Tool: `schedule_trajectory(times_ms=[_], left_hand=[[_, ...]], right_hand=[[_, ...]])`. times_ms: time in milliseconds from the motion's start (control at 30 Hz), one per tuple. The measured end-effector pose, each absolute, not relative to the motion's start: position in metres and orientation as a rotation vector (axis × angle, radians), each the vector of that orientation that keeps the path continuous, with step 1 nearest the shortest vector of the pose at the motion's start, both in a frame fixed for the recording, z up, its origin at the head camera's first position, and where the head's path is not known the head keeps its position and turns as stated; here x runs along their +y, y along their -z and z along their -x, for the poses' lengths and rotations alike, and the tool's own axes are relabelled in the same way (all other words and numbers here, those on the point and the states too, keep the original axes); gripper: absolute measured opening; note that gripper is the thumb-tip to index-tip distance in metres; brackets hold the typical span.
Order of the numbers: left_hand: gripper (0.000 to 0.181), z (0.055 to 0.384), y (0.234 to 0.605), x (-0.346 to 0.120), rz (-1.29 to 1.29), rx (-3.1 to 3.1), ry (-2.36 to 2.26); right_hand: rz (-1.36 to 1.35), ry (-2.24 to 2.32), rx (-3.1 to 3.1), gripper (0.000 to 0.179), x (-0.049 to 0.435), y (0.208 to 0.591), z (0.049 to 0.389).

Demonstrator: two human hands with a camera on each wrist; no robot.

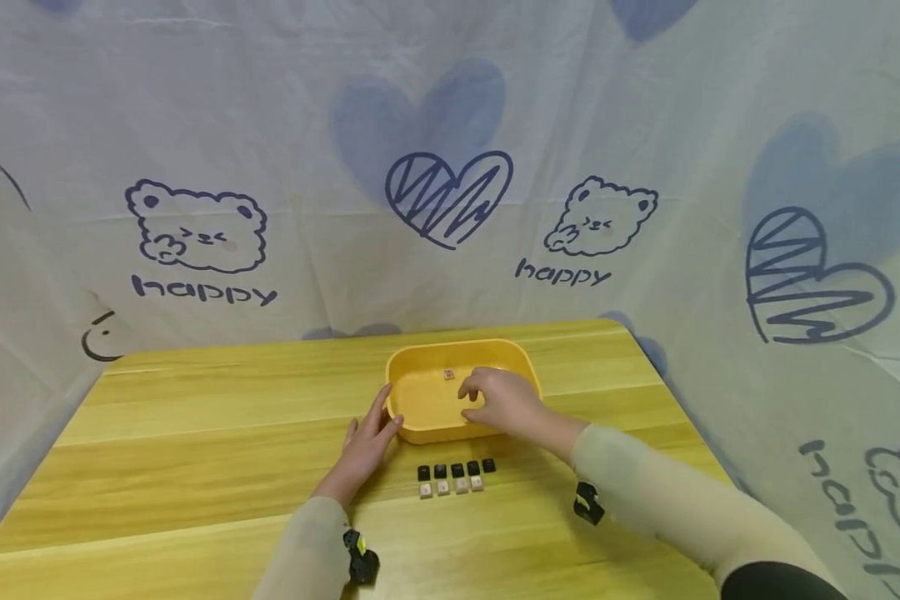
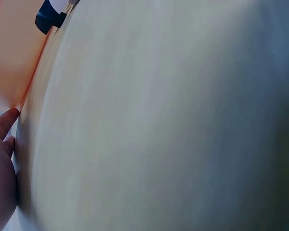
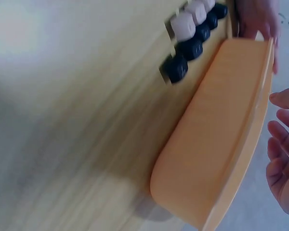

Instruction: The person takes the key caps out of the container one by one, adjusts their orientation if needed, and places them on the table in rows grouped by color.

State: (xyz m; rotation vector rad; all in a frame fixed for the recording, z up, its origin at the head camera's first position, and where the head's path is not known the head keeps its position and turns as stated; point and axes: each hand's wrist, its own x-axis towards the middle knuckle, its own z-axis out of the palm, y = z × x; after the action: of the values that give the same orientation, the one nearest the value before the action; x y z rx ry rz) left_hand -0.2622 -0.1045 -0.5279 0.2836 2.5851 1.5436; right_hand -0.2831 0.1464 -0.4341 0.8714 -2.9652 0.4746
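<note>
A yellow plastic basin (image 1: 457, 435) stands on the wooden table. Fingers spread, my left hand (image 1: 363, 450) rests against its left side, thumb at the front left corner. Over the right part of the basin is my right hand (image 1: 504, 400), its fingers bent and the thumb apart from them, with nothing visible between. One small light keycap (image 1: 449, 374) with a reddish mark lies inside, toward the back. In front of the basin, several black keycaps (image 1: 457, 470) form a row, with a row of several white keycaps (image 1: 461, 485) nearer me. The right wrist view shows the right-hand fingers (image 3: 277, 132) beyond the basin's rim.
The table (image 1: 217, 433) has a wood-grain top and extends to both sides of the basin. Behind it and along the right hangs a pale cloth (image 1: 307, 167) printed with hearts and bears. Each sleeve has a small black device (image 1: 588, 503) at the wrist.
</note>
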Motion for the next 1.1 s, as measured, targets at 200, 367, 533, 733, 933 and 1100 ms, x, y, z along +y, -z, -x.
schedule_trajectory(times_ms=[200,367,533,733,933,1100], left_hand=[[0.062,0.265,0.527,-0.105,-0.286,2.597,-1.538],[0.062,0.267,0.526,-0.106,-0.278,2.594,-1.543],[0.063,0.267,0.526,-0.106,-0.260,2.571,-1.546],[0.063,0.264,0.526,-0.105,-0.260,2.563,-1.547],[0.063,0.263,0.527,-0.105,-0.265,2.572,-1.544],[0.064,0.262,0.528,-0.106,-0.272,2.592,-1.534]], right_hand=[[-0.843,-0.491,-3.068,0.023,0.140,0.433,0.308],[-0.838,-0.494,-3.135,0.023,0.135,0.434,0.324],[-0.828,-0.547,-3.175,0.027,0.131,0.436,0.335],[-0.811,-0.572,-3.233,0.034,0.130,0.445,0.349],[-0.855,-0.503,-3.265,0.039,0.130,0.459,0.363],[-0.906,-0.592,-3.267,0.047,0.128,0.466,0.368]])
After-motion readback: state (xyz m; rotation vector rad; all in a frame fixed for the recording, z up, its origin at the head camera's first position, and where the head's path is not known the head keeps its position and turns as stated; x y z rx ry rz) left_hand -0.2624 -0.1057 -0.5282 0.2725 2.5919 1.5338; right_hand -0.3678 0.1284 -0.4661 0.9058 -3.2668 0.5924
